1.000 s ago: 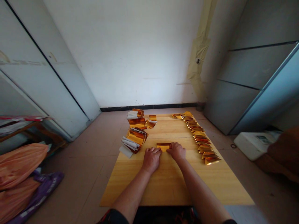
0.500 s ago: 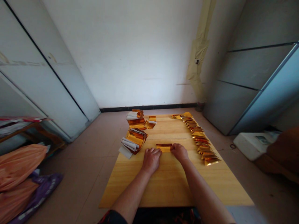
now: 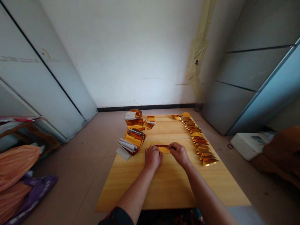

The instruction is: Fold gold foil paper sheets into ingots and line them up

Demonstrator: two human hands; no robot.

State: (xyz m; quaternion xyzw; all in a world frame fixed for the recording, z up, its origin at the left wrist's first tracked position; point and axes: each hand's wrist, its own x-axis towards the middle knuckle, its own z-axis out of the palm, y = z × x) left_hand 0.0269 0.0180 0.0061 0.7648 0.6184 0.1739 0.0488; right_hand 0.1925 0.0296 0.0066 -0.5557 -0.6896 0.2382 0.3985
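A strip of gold foil paper (image 3: 164,149) lies on the wooden board between my hands. At its left end my left hand (image 3: 153,157) has its fingers curled and pressed down on the paper. My right hand (image 3: 179,153) pinches the right end between thumb and fingers. To the left sit stacks of gold foil sheets with white backs (image 3: 133,140), partly curled. On the right a long row of folded gold foil pieces (image 3: 199,139) runs away from me along the board's edge.
The wooden board (image 3: 173,187) reaches to my lap. Farther back lie a small gold sheet (image 3: 151,118) and a loose gold piece (image 3: 175,117). A white box (image 3: 246,145) stands on the floor at right, by a grey cabinet (image 3: 239,97). Orange and purple bags (image 3: 18,168) lie at left.
My left hand has moved further over the strip's left end, its fingers more curled. My right hand has come slightly closer to it. The whole view has shifted a little.
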